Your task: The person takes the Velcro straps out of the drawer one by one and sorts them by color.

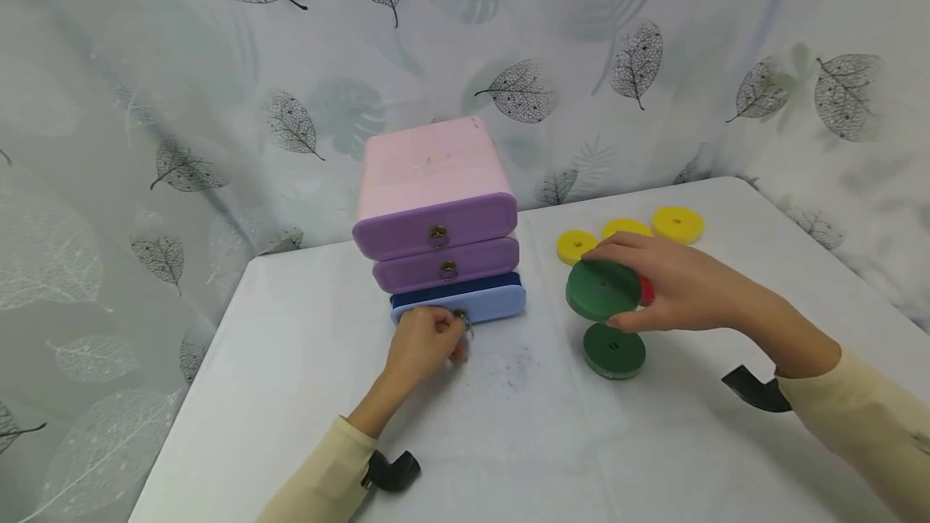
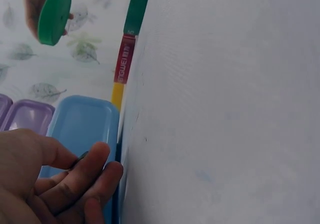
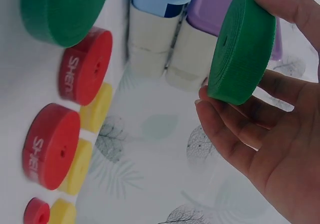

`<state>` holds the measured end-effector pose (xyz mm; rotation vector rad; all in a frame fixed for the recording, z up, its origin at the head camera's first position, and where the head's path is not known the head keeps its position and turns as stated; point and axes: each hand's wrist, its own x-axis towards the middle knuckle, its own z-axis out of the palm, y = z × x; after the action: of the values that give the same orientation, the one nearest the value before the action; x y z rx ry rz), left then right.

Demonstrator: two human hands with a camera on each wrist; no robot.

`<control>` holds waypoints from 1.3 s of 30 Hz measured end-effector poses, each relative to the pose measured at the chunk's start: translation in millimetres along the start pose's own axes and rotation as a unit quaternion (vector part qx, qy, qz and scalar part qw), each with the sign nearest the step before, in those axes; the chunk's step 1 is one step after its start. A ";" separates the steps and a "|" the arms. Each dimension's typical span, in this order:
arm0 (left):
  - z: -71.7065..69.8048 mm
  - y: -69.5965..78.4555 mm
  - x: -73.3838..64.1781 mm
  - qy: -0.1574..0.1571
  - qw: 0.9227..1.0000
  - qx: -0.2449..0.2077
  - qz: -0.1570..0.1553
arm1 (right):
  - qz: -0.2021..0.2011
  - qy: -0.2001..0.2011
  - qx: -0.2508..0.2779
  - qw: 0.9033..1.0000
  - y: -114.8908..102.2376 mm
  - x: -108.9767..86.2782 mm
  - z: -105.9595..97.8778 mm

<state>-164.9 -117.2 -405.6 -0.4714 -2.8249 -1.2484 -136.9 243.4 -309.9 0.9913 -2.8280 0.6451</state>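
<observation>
My right hand [image 1: 672,285] holds a green tape roll [image 1: 603,290] by its edge, raised above the table. In the right wrist view, the thumb is on one side of that roll [image 3: 245,48] and the fingers on the other. A second green tape roll [image 1: 613,351] lies flat below it. My left hand [image 1: 429,337] pinches the small ring pull [image 1: 465,318] on the light blue drawer [image 1: 497,303], lowest in the stack. That drawer stands slightly out, showing a dark blue strip above its front. Left fingers [image 2: 80,186] partly cover the pull in the left wrist view.
Two purple drawers [image 1: 436,226] with ring pulls sit above, under a pink top [image 1: 429,160]. Red tape rolls [image 3: 52,146], mostly hidden by my right hand in the head view, and yellow rolls [image 1: 678,224] lie at the right. A leaf-patterned curtain [image 1: 523,91] hangs behind the white table [image 1: 508,450].
</observation>
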 end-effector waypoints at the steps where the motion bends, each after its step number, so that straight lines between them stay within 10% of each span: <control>1: 0.1 -0.5 0.9 0.001 1.000 0.001 0.000 | 0.005 -0.001 0.002 1.000 0.9 -2.3 0.1; 39: -0.7 -10.6 19.7 0.013 1.000 -0.011 0.000 | 0.106 -0.050 0.034 0.993 45.3 -59.6 9.2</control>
<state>-186.7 -119.3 -410.1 -0.4530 -2.7914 -1.2783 -117.1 306.1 -347.1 0.7589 -3.0468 0.7353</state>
